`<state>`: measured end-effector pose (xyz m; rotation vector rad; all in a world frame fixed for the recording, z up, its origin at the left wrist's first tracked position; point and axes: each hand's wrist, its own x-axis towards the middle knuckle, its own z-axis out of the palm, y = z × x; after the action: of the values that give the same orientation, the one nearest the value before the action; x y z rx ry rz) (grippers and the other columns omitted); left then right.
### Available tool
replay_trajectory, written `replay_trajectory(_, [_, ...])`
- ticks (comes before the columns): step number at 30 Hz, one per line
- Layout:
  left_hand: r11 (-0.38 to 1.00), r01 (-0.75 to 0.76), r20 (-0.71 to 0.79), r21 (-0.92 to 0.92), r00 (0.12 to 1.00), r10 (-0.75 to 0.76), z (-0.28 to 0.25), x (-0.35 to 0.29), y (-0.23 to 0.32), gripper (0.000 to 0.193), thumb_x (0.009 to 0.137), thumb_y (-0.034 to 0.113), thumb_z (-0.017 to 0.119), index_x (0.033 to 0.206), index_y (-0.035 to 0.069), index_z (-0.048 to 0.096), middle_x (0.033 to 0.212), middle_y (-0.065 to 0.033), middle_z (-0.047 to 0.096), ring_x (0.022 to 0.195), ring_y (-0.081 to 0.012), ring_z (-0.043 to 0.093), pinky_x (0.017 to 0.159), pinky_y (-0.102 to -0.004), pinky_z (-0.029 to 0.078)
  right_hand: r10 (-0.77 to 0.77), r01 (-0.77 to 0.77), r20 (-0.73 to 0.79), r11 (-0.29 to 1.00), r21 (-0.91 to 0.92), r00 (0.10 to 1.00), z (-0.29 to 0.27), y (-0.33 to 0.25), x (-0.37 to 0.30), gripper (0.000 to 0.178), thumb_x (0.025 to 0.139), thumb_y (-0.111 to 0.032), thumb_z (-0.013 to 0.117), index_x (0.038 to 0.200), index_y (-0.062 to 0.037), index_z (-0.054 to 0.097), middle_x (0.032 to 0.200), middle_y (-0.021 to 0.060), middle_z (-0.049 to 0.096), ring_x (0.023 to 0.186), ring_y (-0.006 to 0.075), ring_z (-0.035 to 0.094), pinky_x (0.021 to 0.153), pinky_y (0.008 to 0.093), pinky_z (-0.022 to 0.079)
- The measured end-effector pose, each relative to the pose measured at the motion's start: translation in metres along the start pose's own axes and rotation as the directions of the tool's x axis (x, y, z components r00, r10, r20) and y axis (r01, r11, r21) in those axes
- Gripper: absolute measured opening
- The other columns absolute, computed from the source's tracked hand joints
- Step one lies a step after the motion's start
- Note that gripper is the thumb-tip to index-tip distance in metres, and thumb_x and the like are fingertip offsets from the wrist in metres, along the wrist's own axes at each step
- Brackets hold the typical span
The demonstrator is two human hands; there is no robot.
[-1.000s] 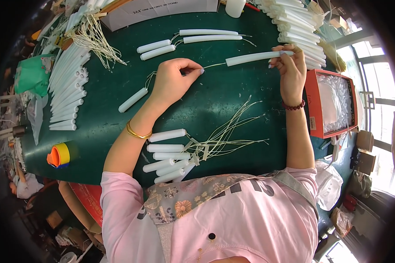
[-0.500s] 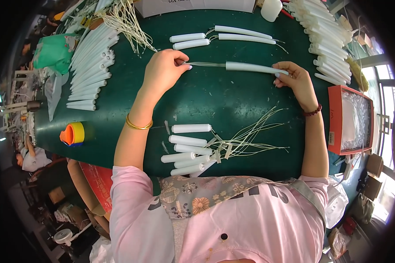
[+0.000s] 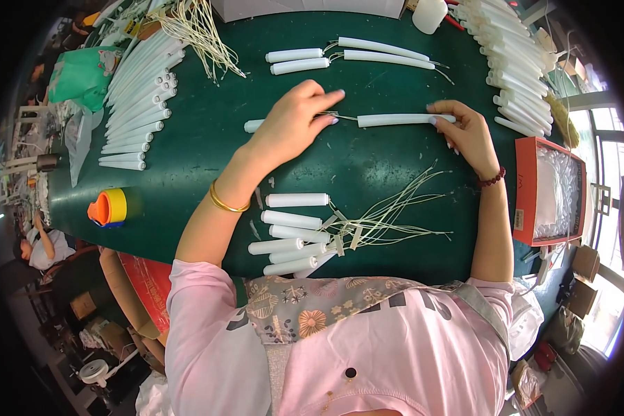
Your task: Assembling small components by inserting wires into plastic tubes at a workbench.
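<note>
My right hand (image 3: 466, 128) grips the right end of a long white tube (image 3: 399, 120) between thumb and fingers. Thin pale wires (image 3: 347, 116) come out of the tube's left end and run to my left hand (image 3: 295, 121). There the thumb presses by the wires while the index finger points away from it; the other fingers are partly hidden. From behind the left hand shows the end of a short white cylinder (image 3: 254, 126). Farther off lie two short cylinders (image 3: 299, 66) wired to two long tubes (image 3: 385, 60).
Nearer me lie several white cylinders (image 3: 297, 200) with spread wires (image 3: 395, 218). White tubes are stacked at left (image 3: 135, 132) and right (image 3: 513, 83). A wire bundle (image 3: 204, 41), a tape roll (image 3: 116, 206) and a red box (image 3: 527, 187) stand around the green table (image 3: 187, 222).
My left hand has moved right toward the tube, and its index finger has lifted off the thumb. A short cylinder's end now shows behind it. The tube has levelled slightly in my right hand.
</note>
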<state>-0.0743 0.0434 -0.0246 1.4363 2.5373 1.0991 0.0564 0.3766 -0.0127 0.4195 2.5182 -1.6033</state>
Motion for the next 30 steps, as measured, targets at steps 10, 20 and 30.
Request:
replay_trajectory(10, [0.984, 0.178, 0.021, -0.007, 0.984, -0.178, -0.01, -0.002, 0.006, 0.008, 0.089, 0.01, 0.08, 0.092, 0.003, 0.08, 0.087, -0.0082, 0.07, 0.079, -0.0252, 0.071, 0.072, -0.0363, 0.056, -0.061, 0.059, -0.028, 0.996, -0.066, 0.998, 0.003, -0.003, -0.004, 0.025, 0.096, -0.007, 0.078, 0.119, -0.003, 0.07, 0.085, -0.0055, 0.065, 0.064, -0.0009, 0.049, 0.055, 0.0169, 0.038])
replay_trajectory(20, [0.999, 0.03, -0.062, 0.014, 0.998, -0.029, 0.007, 0.0, 0.008, 0.006, 0.09, 0.009, 0.078, 0.091, 0.003, 0.08, 0.086, -0.0077, 0.071, 0.079, -0.0268, 0.068, 0.071, -0.039, 0.054, -0.243, 0.241, -0.003, 0.963, -0.124, 0.97, 0.003, 0.008, 0.001, 0.017, 0.093, -0.003, 0.079, 0.111, -0.003, 0.079, 0.098, -0.0006, 0.07, 0.081, 0.0032, 0.06, 0.073, 0.0211, 0.05])
replay_trajectory(30, [0.961, -0.102, 0.093, 0.257, 0.992, 0.08, -0.052, -0.003, 0.005, 0.041, 0.079, 0.021, 0.089, 0.116, 0.01, 0.076, 0.111, -0.0095, 0.073, 0.103, -0.0316, 0.07, 0.095, -0.0421, 0.052, -0.674, 0.449, -0.039, 0.533, -0.717, 0.738, 0.019, -0.007, 0.003, 0.018, 0.086, -0.017, 0.084, 0.103, -0.0103, 0.081, 0.099, 0.0018, 0.072, 0.101, 0.0243, 0.068, 0.107, 0.043, 0.046])
